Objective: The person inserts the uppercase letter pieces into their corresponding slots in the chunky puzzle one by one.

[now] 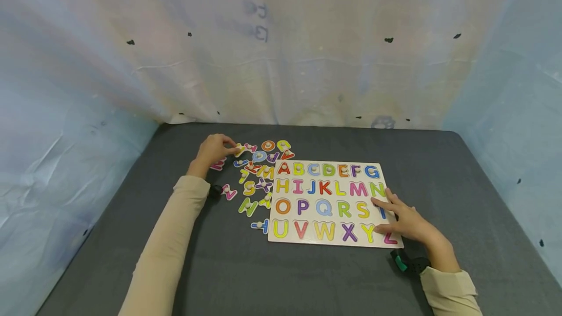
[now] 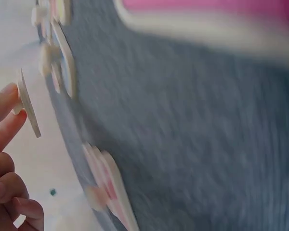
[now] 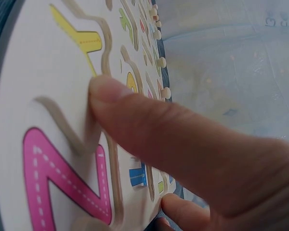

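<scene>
My left hand (image 1: pixel 213 149) is at the far left, beside a heap of loose letter pieces. Its thumb and index finger pinch the knob of a thin letter puzzle piece (image 2: pixel 29 103), seen edge-on in the left wrist view, so the letter cannot be read there. The head view shows a yellow letter piece (image 1: pixel 239 149) at those fingertips. My right hand (image 1: pixel 409 219) rests on the right side of the alphabet puzzle board (image 1: pixel 303 243), fingers spread. Its thumb (image 3: pixel 135 113) touches the board between the yellow Y recess and the pink Z recess (image 3: pixel 36 178).
Loose knobbed letters lie left of the board, among them a green N (image 1: pixel 248 207), a blue T (image 1: pixel 260 226), a pink Z (image 1: pixel 229 192) and an orange O (image 1: pixel 268 146). Knobbed pieces, such as the blue G (image 1: pixel 371 172), sit in the top row. A dark cloth (image 1: pixel 307 282) covers the table.
</scene>
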